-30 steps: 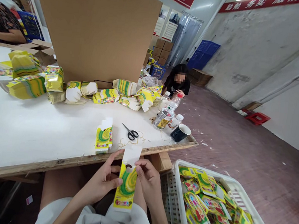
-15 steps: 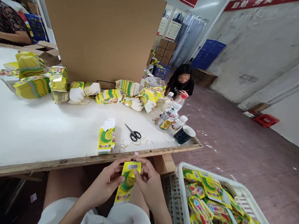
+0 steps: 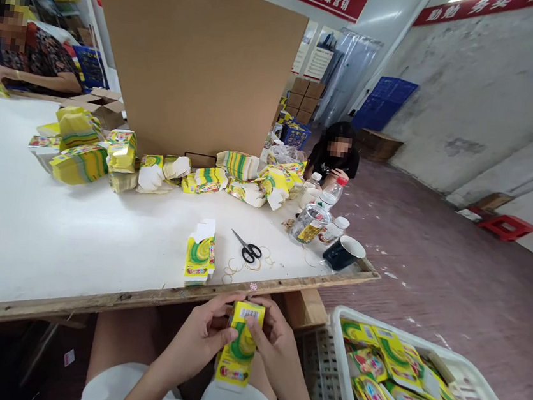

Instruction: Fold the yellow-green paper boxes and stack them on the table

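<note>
1. Since one second ago, the white flap at the far end of the box (image 3: 237, 354) no longer stands up; a barcode panel (image 3: 249, 314) shows.
2. Left hand (image 3: 206, 327) and right hand (image 3: 276, 337) grasp the box, near side of the table (image 3: 91, 304).
3. Judged step: closing the far end. Next move calls for firm seating.
4. Clearance: table edge just beyond; gap rightward before the basket (image 3: 343, 356).
</note>
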`<state>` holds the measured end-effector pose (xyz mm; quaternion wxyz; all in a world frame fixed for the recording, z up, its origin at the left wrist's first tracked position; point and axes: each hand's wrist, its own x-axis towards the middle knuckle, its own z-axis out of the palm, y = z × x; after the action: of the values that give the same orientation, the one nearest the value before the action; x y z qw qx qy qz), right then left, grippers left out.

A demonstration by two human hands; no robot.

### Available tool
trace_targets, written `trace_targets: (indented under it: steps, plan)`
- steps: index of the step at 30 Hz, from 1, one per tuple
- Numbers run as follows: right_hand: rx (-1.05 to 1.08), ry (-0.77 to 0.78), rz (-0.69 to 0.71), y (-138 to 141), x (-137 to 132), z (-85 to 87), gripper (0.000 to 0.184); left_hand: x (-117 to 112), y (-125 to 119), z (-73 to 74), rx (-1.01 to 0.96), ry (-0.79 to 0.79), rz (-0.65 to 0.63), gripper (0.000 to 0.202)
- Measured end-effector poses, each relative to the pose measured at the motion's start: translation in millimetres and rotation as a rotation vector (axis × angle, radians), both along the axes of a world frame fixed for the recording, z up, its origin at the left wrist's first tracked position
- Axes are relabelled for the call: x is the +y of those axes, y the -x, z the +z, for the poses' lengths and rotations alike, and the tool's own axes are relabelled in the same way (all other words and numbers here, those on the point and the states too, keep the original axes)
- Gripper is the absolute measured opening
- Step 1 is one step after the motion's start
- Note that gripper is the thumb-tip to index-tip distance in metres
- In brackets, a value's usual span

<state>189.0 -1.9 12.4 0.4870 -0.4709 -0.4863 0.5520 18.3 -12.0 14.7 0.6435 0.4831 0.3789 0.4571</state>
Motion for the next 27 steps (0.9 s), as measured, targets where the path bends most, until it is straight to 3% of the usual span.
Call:
trace_targets:
  steps: [2,4,6,8,11,13,17,20,22,24,27]
  plan:
    - [0.166,0.102,-0.179,-12,-4,-8.6,0.033,1,6,-2.7,0.157,-0.066,0.079,0.045]
    - [0.286,0.125,-0.473,-40,-1,-16.9,0.036,4,18,-6.2,0.356,-0.165,0.255,0.038]
    - [0.325,0.079,-0.741,-87,5,-20.3,0.033,11,33,-10.0,0.553,-0.211,0.402,0.041]
    - [0.334,0.041,-0.944,-144,12,-16.2,0.026,20,47,-12.6,0.67,-0.178,0.469,0.045]
    - [0.359,0.037,-1.114,-215,18,-5.6,0.03,30,59,-13.3,0.832,-0.163,0.519,0.048]
    - [0.381,0.068,-1.112,-233,23,-7.3,0.034,34,63,-16.1,0.927,-0.229,0.526,0.05]
    - [0.403,0.167,-0.984,-206,32,-40.1,0.033,50,70,-43.6,1.022,-0.487,0.49,0.063]
    - [0.392,0.223,-0.883,-167,37,-68.2,0.032,65,80,-75.1,1.111,-0.56,0.37,0.064]
    - [0.382,0.225,-0.821,-145,40,-76.5,0.026,71,86,-89.4,1.11,-0.576,0.335,0.058]
    - [0.379,0.199,-0.763,-129,39,-75.6,0.019,71,90,-92.7,1.081,-0.583,0.361,0.048]
    - [0.387,0.171,-0.668,-121,36,-68.7,0.023,64,85,-79.4,1.02,-0.627,0.427,0.027]
